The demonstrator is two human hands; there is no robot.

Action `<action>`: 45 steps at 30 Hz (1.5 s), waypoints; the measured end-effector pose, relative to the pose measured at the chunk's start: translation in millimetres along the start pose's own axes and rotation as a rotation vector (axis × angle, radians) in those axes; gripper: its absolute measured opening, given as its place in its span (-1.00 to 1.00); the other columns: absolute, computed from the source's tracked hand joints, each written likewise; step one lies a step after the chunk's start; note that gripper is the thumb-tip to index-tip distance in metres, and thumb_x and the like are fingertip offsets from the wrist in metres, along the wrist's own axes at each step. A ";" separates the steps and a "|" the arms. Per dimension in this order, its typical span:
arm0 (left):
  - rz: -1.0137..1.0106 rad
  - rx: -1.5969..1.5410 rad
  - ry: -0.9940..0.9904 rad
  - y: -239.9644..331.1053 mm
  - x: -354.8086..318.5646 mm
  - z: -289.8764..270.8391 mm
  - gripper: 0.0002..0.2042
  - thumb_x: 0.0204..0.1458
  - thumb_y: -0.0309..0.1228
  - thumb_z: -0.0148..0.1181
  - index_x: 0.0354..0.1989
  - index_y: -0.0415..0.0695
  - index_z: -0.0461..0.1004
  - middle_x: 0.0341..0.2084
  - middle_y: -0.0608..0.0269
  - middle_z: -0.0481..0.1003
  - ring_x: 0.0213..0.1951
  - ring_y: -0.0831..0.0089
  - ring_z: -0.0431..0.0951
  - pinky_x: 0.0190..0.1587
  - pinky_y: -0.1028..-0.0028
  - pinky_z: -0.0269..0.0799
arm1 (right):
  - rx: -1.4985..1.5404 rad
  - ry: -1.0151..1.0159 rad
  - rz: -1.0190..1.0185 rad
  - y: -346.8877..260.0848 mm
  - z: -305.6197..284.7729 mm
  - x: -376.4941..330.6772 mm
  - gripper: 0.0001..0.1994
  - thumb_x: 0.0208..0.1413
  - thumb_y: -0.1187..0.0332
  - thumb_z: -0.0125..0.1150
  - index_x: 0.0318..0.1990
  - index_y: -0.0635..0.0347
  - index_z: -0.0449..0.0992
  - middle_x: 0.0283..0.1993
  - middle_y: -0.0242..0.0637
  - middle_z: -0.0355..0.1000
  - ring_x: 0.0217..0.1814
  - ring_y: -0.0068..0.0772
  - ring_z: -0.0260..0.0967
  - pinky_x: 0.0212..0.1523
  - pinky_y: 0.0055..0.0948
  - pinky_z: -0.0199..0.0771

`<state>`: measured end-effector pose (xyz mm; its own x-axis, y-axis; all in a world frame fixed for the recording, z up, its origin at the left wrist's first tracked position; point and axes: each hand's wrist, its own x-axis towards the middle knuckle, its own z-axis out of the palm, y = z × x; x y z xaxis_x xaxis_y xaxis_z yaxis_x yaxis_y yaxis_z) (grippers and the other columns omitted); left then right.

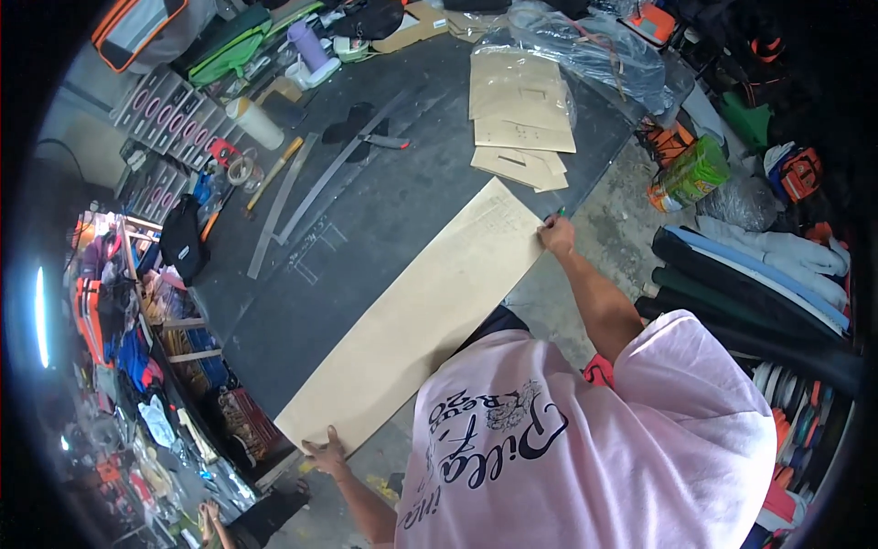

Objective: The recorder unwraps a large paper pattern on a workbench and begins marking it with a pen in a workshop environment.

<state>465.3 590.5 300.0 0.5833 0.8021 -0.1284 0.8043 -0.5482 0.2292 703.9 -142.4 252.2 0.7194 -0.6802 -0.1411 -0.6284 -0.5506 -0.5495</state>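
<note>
A long tan cardboard sheet [412, 316] lies slantwise over the near edge of the dark worktable [366, 220]. My left hand [326, 452] rests at its lower left corner, thumb and forefinger spread apart against the edge. At the sheet's far right corner, my right hand [556, 234] is closed around a slim green pen [562, 212], whose end sticks up past the fingers. Faint marks show on the sheet near that corner.
Several smaller cardboard pieces [521, 101] are stacked at the far right of the table. Metal rulers [334, 169] and a knife [386, 142] lie left of centre. A green bucket [690, 174] and fabric rolls [750, 284] stand to the right. Another person's hands [210, 517] show at lower left.
</note>
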 end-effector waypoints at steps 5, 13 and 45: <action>0.018 0.051 0.012 -10.5 3.3 3.9 0.23 -0.34 0.54 0.22 0.47 -0.03 0.03 0.32 -0.57 -0.03 0.31 -0.43 0.09 0.30 -0.16 0.08 | 0.151 -0.059 0.133 -9.3 -5.1 -9.6 -0.77 -0.14 0.26 0.46 -0.42 0.17 0.56 -0.42 -0.20 0.57 -0.35 -0.26 0.54 -0.25 -0.27 0.52; -0.066 0.022 -0.075 -4.3 -0.1 -0.2 0.22 -0.28 0.45 0.29 0.49 -0.03 -0.05 0.35 -0.51 -0.13 0.32 -0.30 0.13 0.21 -0.03 0.34 | 0.118 0.021 0.161 -13.3 -2.8 -13.6 -0.77 -0.07 0.22 0.44 -0.42 0.16 0.56 -0.41 -0.21 0.58 -0.35 -0.23 0.53 -0.23 -0.24 0.51; 0.408 -0.422 -0.167 353.1 -288.0 98.5 -0.40 0.12 -0.20 0.24 0.29 -0.21 0.28 0.29 -0.23 0.19 0.26 -0.16 0.25 0.28 0.05 0.21 | -0.533 -0.234 -0.876 -54.6 -101.7 225.5 -0.50 -0.12 0.39 0.30 0.08 0.09 0.40 -0.02 -0.11 0.44 0.08 -0.01 0.39 0.10 -0.02 0.30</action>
<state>592.5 142.5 322.9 0.8725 0.4800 -0.0914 0.4173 -0.6348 0.6503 870.3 -314.9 334.1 0.9888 0.1382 -0.0558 0.1314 -0.9851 -0.1106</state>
